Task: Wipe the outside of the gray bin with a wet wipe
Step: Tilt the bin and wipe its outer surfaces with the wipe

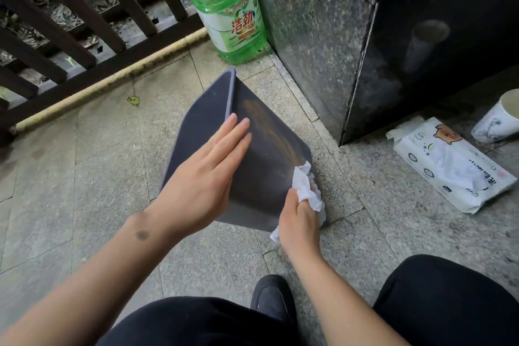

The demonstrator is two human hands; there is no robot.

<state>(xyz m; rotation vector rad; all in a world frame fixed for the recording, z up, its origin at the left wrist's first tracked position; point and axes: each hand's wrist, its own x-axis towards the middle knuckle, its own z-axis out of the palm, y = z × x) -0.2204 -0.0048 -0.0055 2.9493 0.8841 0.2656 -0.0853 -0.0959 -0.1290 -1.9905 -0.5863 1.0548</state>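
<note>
The gray bin [264, 154] lies tipped on the stone floor in the middle of the view, its rim pointing away from me. A brownish smear runs across its upturned side. My left hand [202, 177] rests flat on the bin's upper left edge, fingers together, steadying it. Low on the bin's right corner, my right hand [299, 222] is closed around a crumpled white wet wipe [304, 187], which presses against the bin's side.
A pack of wet wipes [449, 166] lies on the floor at right, beside a white cup [500, 118]. A green detergent bottle [230, 14] stands behind the bin by a dark stone block [314, 36]. A dark railing [84, 22] borders the left. My shoe [273, 298] is below.
</note>
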